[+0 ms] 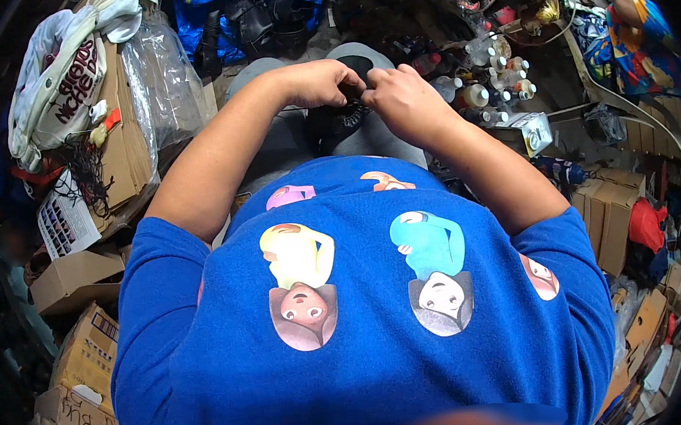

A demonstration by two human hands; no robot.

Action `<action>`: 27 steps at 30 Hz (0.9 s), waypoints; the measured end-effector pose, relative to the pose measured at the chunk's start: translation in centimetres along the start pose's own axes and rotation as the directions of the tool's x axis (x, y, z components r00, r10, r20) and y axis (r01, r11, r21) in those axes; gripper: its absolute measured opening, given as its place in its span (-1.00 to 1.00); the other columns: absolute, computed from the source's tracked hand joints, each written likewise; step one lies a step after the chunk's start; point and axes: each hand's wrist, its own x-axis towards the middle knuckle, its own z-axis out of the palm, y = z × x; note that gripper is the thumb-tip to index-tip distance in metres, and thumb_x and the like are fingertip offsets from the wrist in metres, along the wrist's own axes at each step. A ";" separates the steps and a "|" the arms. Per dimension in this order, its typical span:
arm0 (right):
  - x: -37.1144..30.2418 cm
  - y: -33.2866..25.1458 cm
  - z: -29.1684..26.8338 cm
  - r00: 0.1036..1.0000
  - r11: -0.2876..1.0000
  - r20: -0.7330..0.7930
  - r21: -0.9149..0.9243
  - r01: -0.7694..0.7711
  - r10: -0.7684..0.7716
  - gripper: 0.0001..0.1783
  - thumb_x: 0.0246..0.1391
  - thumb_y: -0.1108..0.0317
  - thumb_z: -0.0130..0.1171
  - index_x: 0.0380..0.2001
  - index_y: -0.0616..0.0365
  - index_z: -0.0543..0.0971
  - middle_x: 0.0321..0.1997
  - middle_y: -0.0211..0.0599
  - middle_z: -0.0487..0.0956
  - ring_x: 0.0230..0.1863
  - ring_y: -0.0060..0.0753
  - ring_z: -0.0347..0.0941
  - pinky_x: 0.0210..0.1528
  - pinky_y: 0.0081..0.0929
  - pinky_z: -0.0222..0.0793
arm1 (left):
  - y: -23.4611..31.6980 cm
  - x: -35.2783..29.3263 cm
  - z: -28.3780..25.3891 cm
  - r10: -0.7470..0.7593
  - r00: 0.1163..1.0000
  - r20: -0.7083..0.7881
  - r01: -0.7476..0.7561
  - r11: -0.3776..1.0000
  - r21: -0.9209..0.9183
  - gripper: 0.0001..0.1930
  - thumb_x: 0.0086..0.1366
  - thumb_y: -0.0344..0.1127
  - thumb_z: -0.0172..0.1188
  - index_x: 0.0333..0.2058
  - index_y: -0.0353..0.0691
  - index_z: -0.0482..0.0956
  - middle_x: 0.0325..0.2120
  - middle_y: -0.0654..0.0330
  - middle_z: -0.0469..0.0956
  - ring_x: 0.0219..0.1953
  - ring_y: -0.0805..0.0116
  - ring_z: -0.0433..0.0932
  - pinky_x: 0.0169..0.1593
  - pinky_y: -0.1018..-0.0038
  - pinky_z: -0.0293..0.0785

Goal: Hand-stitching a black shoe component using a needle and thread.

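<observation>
Between my knees sits a black item with a ridged edge (342, 122); it is too dark to tell its kind. My left hand (315, 83) reaches it from the left, with thumb and fingers bent round its upper part. From the right, my right hand (402, 98) closes its fingers in a pinch at the same upper part, close to the left fingertips. What lies exactly between the fingers is hidden. Grey trousers (273, 141) cover my legs on both sides of the item.
Several plastic bottles (474, 95) stand right of my knees, beside a small white box (529, 133). Ahead, black shoes (249, 22) lie on a blue tarp (198, 22). Cardboard boxes (79, 282) and a white bag (58, 83) crowd the left. Another person's colourful clothing (650, 48) shows far right.
</observation>
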 end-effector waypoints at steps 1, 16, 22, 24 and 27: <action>0.3 0.0 -0.1 0.999 0.999 0.030 -0.038 0.019 -0.018 -0.86 -0.08 0.44 0.00 -0.47 0.06 0.57 -0.33 -0.21 0.49 -0.26 -0.19 0.46 -0.12 -0.29 0.29 | 0.3 0.1 -0.1 -0.042 0.999 -0.015 0.043 0.996 0.081 -0.64 0.07 -0.47 0.21 -0.09 -0.28 0.54 -0.15 0.14 0.52 -0.10 0.36 0.48 -0.03 0.44 0.36; -2.3 4.6 4.1 0.976 0.776 -0.061 0.618 -0.127 0.208 -0.75 -0.13 0.29 0.33 -0.42 0.16 0.52 -0.24 -0.30 0.41 -0.22 -0.37 0.38 -0.15 -0.44 0.33 | -3.8 -10.5 2.0 -0.150 0.859 -0.490 0.291 0.930 0.225 -0.75 0.11 -0.25 0.26 -0.31 -0.31 0.57 -0.40 0.02 0.57 -0.27 0.16 0.55 -0.20 0.30 0.43; -0.5 6.9 7.6 0.618 -0.593 0.301 0.729 0.341 0.726 -0.54 0.24 -0.02 -0.11 -0.39 0.17 0.52 -0.32 -0.23 0.53 -0.23 -0.29 0.47 -0.07 -0.34 0.34 | -2.3 -9.7 -0.3 -0.313 0.695 -0.648 -0.349 0.641 -0.683 -0.58 0.37 -0.04 -0.05 -0.60 -0.18 0.39 -0.48 0.23 0.49 -0.35 0.42 0.43 -0.21 0.48 0.31; 0.9 4.7 4.7 0.599 -0.750 0.458 0.474 0.461 0.657 -0.52 0.25 -0.04 -0.16 -0.54 0.10 0.45 -0.48 -0.31 0.47 -0.37 -0.36 0.41 -0.15 -0.34 0.30 | 0.6 -7.7 1.2 -0.319 0.684 -0.656 -0.583 0.301 -0.754 -0.58 0.39 -0.04 -0.09 -0.63 -0.12 0.34 -0.54 0.27 0.45 -0.41 0.45 0.39 -0.25 0.47 0.31; -2.1 7.3 6.7 0.944 -0.842 0.062 0.473 0.258 0.324 -0.47 0.27 -0.04 -0.18 -0.72 0.00 0.29 -0.72 -0.46 0.23 -0.63 -0.49 0.16 -0.38 -0.44 0.17 | -1.6 -6.8 0.9 -0.289 0.754 -0.590 -0.645 -0.152 -0.749 -0.56 0.39 -0.06 -0.11 -0.67 -0.08 0.28 -0.54 0.25 0.46 -0.44 0.40 0.43 -0.25 0.42 0.32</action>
